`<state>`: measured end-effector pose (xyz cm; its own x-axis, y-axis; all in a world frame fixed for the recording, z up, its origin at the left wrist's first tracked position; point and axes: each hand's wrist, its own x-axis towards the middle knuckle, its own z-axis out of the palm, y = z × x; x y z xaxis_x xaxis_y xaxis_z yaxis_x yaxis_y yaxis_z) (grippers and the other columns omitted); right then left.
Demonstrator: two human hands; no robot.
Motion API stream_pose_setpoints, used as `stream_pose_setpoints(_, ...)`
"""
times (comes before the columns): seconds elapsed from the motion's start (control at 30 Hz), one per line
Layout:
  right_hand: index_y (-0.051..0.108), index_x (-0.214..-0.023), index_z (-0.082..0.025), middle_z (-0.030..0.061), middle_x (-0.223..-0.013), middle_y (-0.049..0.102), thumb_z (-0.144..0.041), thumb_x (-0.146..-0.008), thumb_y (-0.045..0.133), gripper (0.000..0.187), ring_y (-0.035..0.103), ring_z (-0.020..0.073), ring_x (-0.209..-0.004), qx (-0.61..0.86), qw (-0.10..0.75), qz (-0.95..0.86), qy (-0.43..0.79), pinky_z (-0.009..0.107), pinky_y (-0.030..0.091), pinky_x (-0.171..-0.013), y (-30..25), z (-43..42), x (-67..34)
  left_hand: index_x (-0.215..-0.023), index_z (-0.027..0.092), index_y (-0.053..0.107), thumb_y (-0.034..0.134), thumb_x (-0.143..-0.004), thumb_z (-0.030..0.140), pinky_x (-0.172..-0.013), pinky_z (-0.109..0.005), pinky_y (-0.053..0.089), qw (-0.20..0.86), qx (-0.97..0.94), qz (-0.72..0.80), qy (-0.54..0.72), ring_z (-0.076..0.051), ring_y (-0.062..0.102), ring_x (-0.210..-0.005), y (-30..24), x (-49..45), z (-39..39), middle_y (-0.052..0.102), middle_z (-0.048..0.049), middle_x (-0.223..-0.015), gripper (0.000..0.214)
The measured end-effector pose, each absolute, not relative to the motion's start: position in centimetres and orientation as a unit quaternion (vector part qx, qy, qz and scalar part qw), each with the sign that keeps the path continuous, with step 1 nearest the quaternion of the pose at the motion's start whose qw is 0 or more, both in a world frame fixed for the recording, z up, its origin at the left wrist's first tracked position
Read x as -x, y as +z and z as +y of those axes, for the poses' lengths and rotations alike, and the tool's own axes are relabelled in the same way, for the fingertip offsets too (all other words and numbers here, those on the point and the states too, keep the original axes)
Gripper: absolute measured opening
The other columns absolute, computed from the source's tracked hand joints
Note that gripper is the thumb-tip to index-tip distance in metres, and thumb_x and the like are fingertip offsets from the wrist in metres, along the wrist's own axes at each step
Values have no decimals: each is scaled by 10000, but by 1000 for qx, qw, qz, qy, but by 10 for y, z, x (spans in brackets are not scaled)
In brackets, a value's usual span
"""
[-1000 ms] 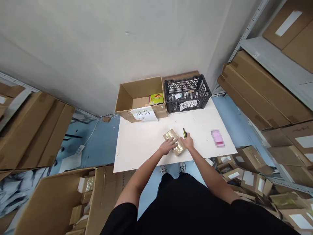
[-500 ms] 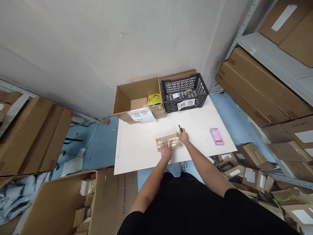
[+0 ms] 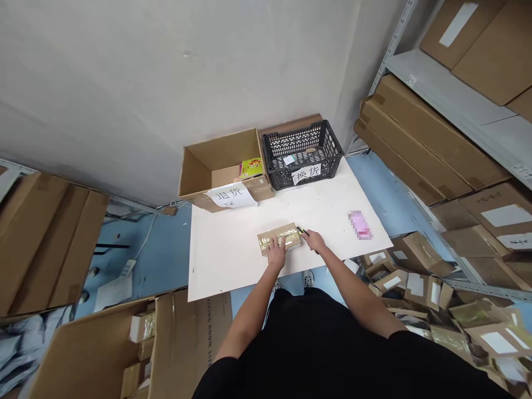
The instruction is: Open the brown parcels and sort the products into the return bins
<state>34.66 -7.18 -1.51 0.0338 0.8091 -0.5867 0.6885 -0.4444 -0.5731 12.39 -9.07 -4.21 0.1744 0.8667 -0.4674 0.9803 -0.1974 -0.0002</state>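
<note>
A small taped cardboard box [image 3: 286, 231] lies on the white tabletop [image 3: 224, 249]. My left hand [image 3: 276, 252] rests on its near side with fingers spread, pressing on the shiny tape. In my right hand [image 3: 315, 242] is a yellow and black utility knife [image 3: 305, 232], its tip pointing left at the box's right end. Whether the blade touches the cardboard I cannot tell.
At the back of the table stand an open cardboard box [image 3: 199, 172] holding a green packet [image 3: 251, 168] and a black plastic crate [image 3: 282, 176]. A pink blurred item [image 3: 359, 225] lies at right. Shelves with cartons [image 3: 407, 138] and piled boxes flank the table.
My right hand has turned the knife from pointing away to pointing left at the box's right end. My left hand stays on the box. The whole view has shifted slightly.
</note>
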Motion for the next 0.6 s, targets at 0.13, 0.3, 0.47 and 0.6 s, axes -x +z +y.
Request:
stream_pose_setpoints(0.13, 650, -1064, -194, -7, -758, 710, -466, -1122, 450, 343, 581, 96, -422, 700, 45, -536, 469, 226, 394, -547, -14, -67, -348, -1716, 284, 253, 353, -1104, 421, -1260, -577, 315, 151, -753, 611, -190, -355, 216, -1636, -39, -124, -91, 253, -145, -1770, 635)
stream_pose_setpoints(0.3, 624, -1048, -196, -28, -724, 672, -461, -1119, 466, 316, 578, 89, -420, 681, 41, -535, 498, 208, 391, -525, -13, -83, -357, -1711, 311, 263, 362, -1104, 415, -1238, -557, 350, 149, -756, 605, -202, -348, 216, -1636, -36, -123, -90, 249, -134, -1774, 624)
stream_pose_setpoints(0.47, 606, -939, -209, -61, -610, 594, -472, -1074, 557, 300, 552, 99, -394, 664, 59, -520, 533, 212, 384, -510, -14, -110, -370, -1697, 316, 302, 402, -1090, 425, -1214, -563, 375, 149, -758, 602, -201, -351, 253, -1618, -28, -122, -87, 317, -132, -1750, 625)
stream_pose_setpoints(0.6, 564, -950, -230, -78, -600, 572, -519, -1087, 471, 333, 574, 110, -418, 710, 170, -430, 531, 210, 424, -521, -19, -116, -367, -1667, 329, 357, 497, -1037, 552, -1207, -561, 386, 165, -776, 589, -156, -360, 351, -1553, -12, -109, -67, 447, -123, -1676, 683)
